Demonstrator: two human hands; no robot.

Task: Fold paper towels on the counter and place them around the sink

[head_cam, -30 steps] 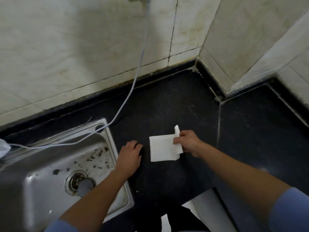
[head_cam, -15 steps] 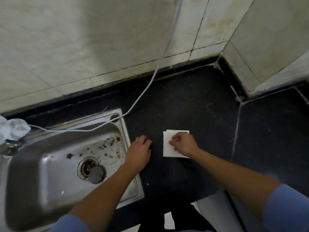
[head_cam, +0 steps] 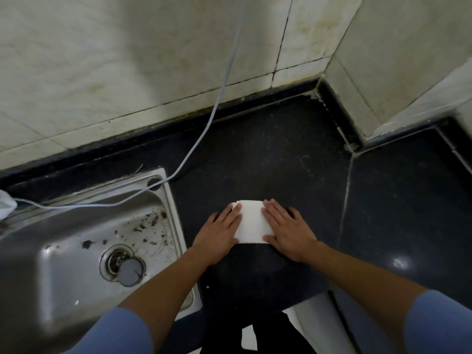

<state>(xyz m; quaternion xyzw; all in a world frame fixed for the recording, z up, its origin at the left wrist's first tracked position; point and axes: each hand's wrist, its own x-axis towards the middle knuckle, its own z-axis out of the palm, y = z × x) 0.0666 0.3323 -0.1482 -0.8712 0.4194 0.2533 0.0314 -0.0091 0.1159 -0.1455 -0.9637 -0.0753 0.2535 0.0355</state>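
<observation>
A folded white paper towel lies flat on the black counter, just right of the steel sink. My left hand rests palm down on the towel's left edge, fingers flat and together. My right hand presses flat on its right edge. Neither hand grips the towel; both lie on top of it. The towel's middle strip shows between the two hands.
A grey cable hangs down the tiled wall and runs across the sink's back rim. A white cloth sits at the far left. The sink holds a drain plug and dark debris. The counter turns a corner at the right.
My left hand slid right from the counter beside the sink onto the towel's left edge. My right hand shifted to the right edge and flattened out.
</observation>
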